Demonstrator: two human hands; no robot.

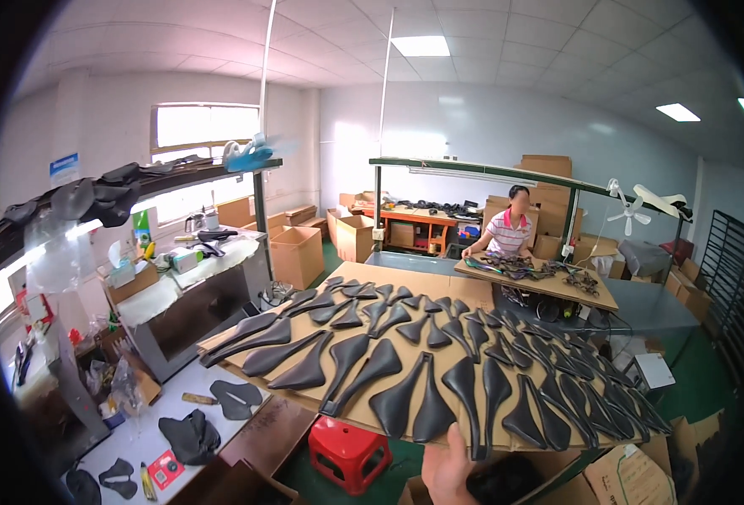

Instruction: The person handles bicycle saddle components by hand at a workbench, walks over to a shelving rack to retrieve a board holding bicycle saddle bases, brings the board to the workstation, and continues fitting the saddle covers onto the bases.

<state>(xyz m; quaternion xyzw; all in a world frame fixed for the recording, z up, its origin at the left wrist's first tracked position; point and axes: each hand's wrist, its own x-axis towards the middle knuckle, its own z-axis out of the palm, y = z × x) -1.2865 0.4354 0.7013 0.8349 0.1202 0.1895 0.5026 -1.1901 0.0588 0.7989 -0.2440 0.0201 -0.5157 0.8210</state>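
So the cardboard's (414,347) near edge is clamped by the right hand (447,459) at 6 o'clock, thumb on top, fingers hidden. It's covered in black saddles (435,415), 10 to 2. A red stool (349,438) is seen around 9.

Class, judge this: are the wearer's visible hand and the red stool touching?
Apart. The head view shows green floor between the hand and the red stool.
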